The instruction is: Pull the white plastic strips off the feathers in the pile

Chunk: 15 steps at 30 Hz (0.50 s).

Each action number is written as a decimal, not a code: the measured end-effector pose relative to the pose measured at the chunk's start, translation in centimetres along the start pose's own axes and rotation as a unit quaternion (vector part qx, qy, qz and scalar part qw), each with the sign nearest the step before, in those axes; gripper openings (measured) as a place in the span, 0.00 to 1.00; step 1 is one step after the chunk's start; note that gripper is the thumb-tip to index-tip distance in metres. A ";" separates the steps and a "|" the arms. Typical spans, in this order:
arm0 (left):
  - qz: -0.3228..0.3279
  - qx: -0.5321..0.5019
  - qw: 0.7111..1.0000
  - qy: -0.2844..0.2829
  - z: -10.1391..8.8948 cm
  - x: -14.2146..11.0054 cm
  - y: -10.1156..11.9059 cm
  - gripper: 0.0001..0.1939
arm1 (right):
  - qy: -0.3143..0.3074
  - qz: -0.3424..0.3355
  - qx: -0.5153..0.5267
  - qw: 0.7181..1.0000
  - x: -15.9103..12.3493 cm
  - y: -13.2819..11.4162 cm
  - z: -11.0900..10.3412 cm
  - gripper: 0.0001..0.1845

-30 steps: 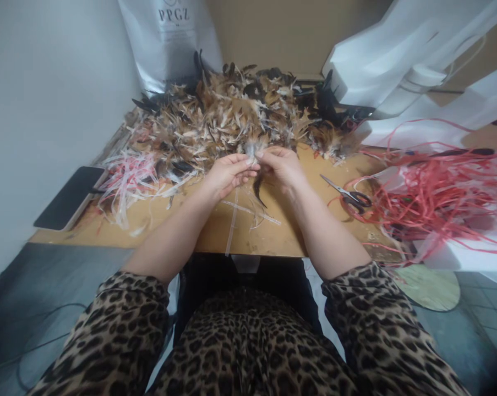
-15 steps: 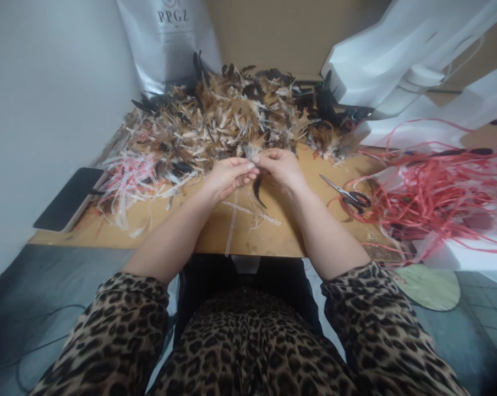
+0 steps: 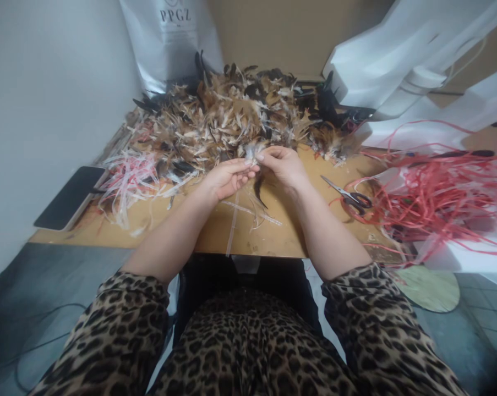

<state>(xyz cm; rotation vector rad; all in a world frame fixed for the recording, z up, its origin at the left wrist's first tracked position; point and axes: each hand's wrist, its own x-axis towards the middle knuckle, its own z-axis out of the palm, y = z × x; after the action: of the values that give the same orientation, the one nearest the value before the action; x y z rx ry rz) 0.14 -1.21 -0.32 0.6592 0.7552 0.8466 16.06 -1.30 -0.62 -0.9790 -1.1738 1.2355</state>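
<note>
My left hand (image 3: pixel 234 175) and my right hand (image 3: pixel 284 166) meet at the front of the feather pile (image 3: pixel 227 118), thumbs and fingertips pinched close together. Between the fingertips is a small bunch of feathers (image 3: pixel 254 151), pale and fluffy at the top. A dark curved feather (image 3: pixel 259 193) hangs below the fingers. Both hands are closed on the bunch; its exact grip is partly hidden by the fingers. On the table under the hands lie narrow clear strips (image 3: pixel 232 228), two of them crossing.
Black-handled scissors (image 3: pixel 349 196) lie right of my hands. Farther right is a tangle of red and white ribbons (image 3: pixel 442 192). At left are a phone (image 3: pixel 70 198) and pink-white strips (image 3: pixel 130 176). A white bag (image 3: pixel 174 44) stands behind the feathers on the wooden table (image 3: pixel 273 242).
The fingertips have shifted very slightly, with a little more of the pale fluff showing between them. Otherwise the hands stay in place.
</note>
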 end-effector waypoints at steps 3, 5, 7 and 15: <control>0.000 0.001 1.000 -0.002 0.0 0.0 0.0 0.05 | -0.005 -0.026 -0.025 0.999 0.1 0.2 -0.2 0.20; 0.001 0.010 1.000 -0.001 0.0 0.0 0.0 0.04 | -0.006 -0.040 -0.044 0.998 0.1 0.2 -0.2 0.18; 0.002 0.019 1.000 -0.004 0.0 -0.1 -0.1 0.03 | -0.010 -0.044 -0.055 0.997 0.1 0.2 -0.3 0.16; 0.013 0.046 0.999 0.006 0.2 -0.1 -0.1 0.03 | -0.001 -0.051 -0.101 0.994 0.0 0.0 -0.3 0.14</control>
<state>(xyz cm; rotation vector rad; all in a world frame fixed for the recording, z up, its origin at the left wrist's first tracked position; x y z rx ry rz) 0.26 -1.40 -0.29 0.7487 0.8013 0.8428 16.33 -1.28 -0.65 -1.0517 -1.3539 1.0518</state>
